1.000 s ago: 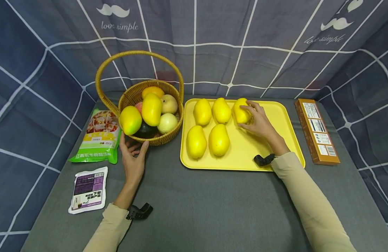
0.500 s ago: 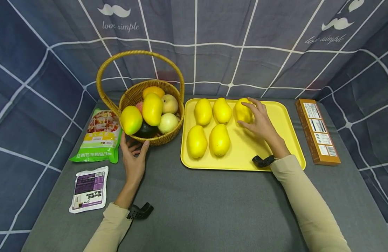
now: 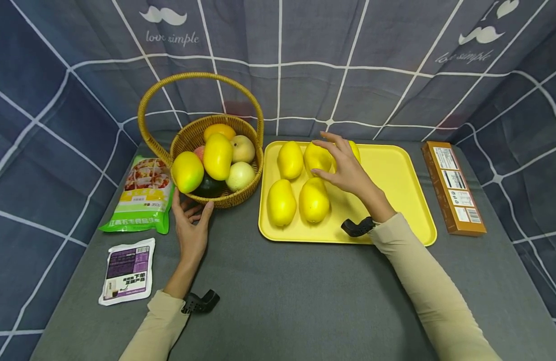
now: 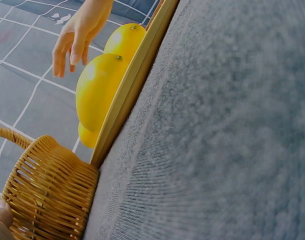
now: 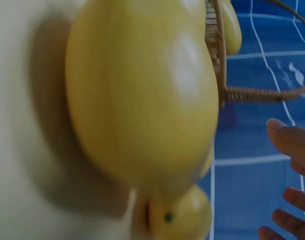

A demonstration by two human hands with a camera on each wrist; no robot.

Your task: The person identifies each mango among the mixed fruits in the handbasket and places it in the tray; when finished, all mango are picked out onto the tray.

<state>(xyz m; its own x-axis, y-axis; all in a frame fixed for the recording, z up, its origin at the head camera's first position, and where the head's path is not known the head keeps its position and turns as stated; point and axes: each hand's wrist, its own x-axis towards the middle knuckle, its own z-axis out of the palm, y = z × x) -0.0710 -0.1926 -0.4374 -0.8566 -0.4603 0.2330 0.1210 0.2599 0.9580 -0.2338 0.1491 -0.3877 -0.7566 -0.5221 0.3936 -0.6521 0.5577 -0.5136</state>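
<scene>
My right hand (image 3: 348,170) hovers over the yellow tray (image 3: 395,200), fingers loosely spread and holding nothing. Below and beside it lies a back-row yellow mango (image 3: 317,159); another mango (image 3: 355,150) is partly hidden behind the hand. In the left wrist view the right hand (image 4: 82,37) hangs apart from the mangoes (image 4: 98,90). A large mango (image 5: 142,95) fills much of the right wrist view. My left hand (image 3: 192,235) touches the front of the wicker basket (image 3: 233,200), with the thumb against its wall. Mangoes (image 3: 218,158) and other round fruit lie inside.
A green food bag (image 3: 142,198) lies left of the basket, with a white-and-purple pouch (image 3: 128,271) in front of it. Right of the tray is a brown box (image 3: 454,188). The basket's tall handle (image 3: 198,75) arches up before the grid-patterned curtain (image 3: 305,95).
My right hand has released the back-right mango and moved left across the tray, above the middle back mango. My left hand stays at the basket.
</scene>
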